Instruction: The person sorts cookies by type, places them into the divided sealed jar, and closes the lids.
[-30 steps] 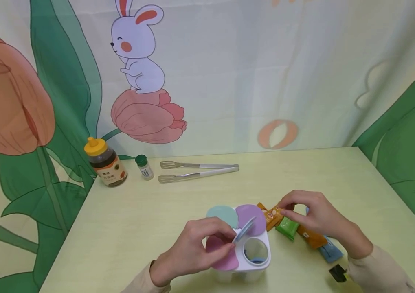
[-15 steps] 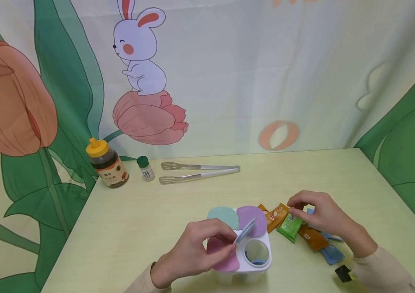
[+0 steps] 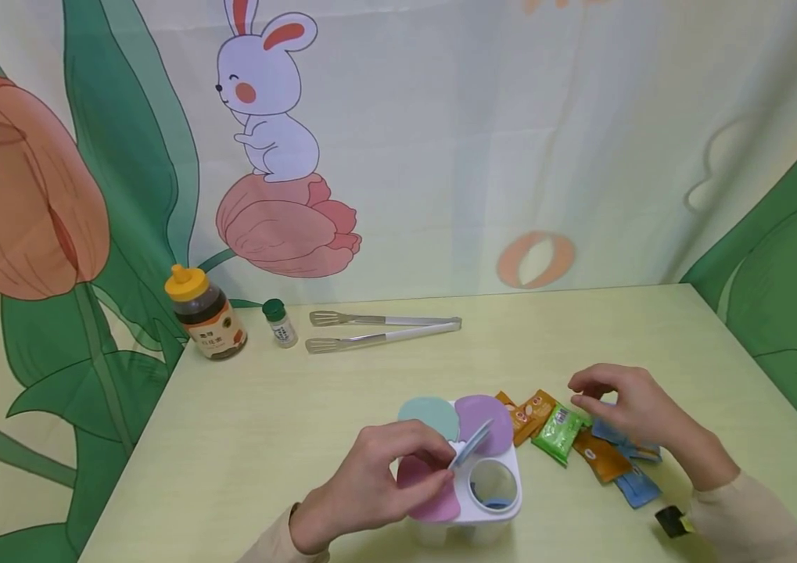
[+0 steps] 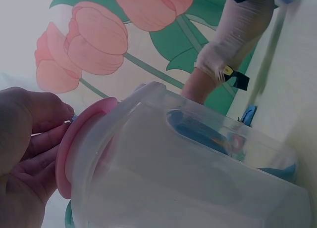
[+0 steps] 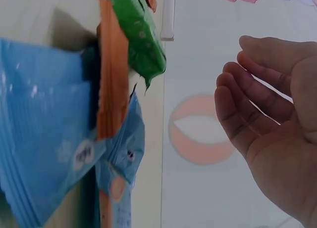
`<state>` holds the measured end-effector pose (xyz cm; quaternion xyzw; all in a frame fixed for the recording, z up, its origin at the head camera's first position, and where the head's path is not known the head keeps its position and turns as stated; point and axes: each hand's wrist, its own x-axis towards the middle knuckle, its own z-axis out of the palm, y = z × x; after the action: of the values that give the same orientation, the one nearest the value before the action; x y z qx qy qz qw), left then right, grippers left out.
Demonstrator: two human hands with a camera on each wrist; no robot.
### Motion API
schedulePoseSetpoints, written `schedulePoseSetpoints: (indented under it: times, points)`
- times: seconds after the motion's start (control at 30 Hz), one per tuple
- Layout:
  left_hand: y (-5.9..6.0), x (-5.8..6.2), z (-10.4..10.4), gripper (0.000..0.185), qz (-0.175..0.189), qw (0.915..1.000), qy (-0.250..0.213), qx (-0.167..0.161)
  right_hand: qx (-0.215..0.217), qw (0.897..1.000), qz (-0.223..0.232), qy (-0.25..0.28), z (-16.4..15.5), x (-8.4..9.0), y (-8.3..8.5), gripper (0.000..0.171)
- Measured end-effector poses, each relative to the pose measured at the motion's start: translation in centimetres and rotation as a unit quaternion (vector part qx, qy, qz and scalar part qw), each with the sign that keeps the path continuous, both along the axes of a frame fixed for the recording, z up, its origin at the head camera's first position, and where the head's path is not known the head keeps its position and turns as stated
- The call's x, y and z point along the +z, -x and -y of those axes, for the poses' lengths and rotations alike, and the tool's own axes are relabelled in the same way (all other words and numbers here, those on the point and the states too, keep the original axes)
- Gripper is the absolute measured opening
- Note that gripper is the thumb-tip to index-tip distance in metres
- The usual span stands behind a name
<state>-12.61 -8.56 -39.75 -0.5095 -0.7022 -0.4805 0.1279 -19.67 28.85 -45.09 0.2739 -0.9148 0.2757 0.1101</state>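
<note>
Lower centre of the head view: left hand (image 3: 370,485) pinching the raised blue lid (image 3: 470,443) of the white four-cup container (image 3: 490,508), holding it tilted up so the lower-right cup stays uncovered; something blue visible inside. Pink lid (image 3: 426,489), teal lid (image 3: 428,414) and purple lid (image 3: 486,418) lying flat over the other cups. Right of it, right hand (image 3: 626,407) poised above the wrapped packets, fingers loosely curved, holding nothing, fingertips just by the green packet (image 3: 557,432). Orange packet (image 3: 602,457) and blue packet (image 3: 637,485) strewn on the bench (image 3: 285,438) within easy reach. Honey jar (image 3: 204,313), small bottle (image 3: 278,322) and tongs (image 3: 380,330) parked far back, upper left.
</note>
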Motion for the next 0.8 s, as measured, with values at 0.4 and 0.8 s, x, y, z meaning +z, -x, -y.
schedulePoseSetpoints:
  times: [0.4, 0.8]
  points:
    - [0.0, 0.0, -0.1, 0.02, 0.007, 1.0, 0.004, -0.001, -0.048, 0.997, 0.056, -0.026, -1.3, -1.3, 0.9, 0.018]
    - [0.0, 0.0, -0.1, 0.019, 0.003, 1.0, 0.007, 0.006, -0.072, 0.991, 0.104, -0.05, -2.4, -1.9, 1.3, 0.022]
